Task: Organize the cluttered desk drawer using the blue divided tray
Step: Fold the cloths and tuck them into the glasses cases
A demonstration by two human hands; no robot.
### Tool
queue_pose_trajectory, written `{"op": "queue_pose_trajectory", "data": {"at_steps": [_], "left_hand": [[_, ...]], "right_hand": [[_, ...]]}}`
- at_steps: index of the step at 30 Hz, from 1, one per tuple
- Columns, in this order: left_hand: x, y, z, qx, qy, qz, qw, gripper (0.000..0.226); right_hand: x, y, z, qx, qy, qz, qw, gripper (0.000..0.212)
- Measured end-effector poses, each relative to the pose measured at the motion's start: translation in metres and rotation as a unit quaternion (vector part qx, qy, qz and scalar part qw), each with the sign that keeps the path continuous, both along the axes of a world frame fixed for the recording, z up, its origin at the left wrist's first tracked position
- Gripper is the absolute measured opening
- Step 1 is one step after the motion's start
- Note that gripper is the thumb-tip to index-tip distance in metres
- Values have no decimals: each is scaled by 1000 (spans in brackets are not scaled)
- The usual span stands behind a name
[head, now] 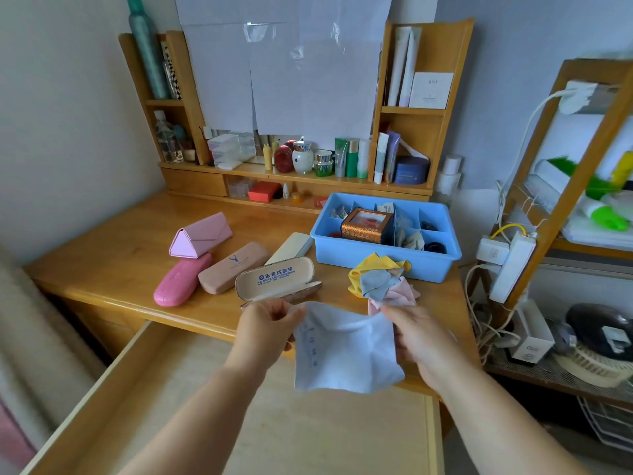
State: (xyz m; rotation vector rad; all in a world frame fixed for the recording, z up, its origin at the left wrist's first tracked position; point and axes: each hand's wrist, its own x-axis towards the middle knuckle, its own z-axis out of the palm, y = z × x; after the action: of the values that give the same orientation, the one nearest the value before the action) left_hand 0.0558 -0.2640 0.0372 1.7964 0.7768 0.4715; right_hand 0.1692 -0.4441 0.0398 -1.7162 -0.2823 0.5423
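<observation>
Wooden desk point(113, 255) stands against a pale wall, its hutch point(411, 132) crowded with bottles and jars, white paper sheets point(291, 63) taped over the middle. The blue tray point(383, 255) sits at the desk's right edge near the back, with a brown box point(366, 226) and small oddments in its compartments. Just in front of it, by the front right corner, lies a heap of cloths point(380, 279) in yellow, grey and pink. Five cases lie mid-desk; the nearest case point(277, 279) at the front edge is open. The drawer point(171, 389) is pulled out below the front edge. Both forearms reach forward over the drawer. The left hand point(263, 332) and right hand point(418, 337) each pinch an upper corner of a pale blue cloth point(346, 351), holding it spread between them above the drawer.
</observation>
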Motion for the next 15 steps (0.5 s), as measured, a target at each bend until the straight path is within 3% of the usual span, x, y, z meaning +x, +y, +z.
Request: {"op": "queue_pose_trajectory", "data": {"at_steps": [3, 6, 10, 15], "left_hand": [[5, -24, 0, -19, -35, -2, 999, 27], [7, -44, 1, -79, -57, -15, 995, 24], [6, -58, 3, -126, -90, -24, 988, 20], [1, -66, 10, -144, -135, -23, 980, 26]], "right_hand": [[-13, 11, -8, -93, -168, -12, 981, 36], [-33, 13, -7, -119, -359, 12, 926, 49], [-48, 11, -5, -115, -534, 21, 837, 30], [-55, 10, -1, -142, -636, 7, 759, 13]]}}
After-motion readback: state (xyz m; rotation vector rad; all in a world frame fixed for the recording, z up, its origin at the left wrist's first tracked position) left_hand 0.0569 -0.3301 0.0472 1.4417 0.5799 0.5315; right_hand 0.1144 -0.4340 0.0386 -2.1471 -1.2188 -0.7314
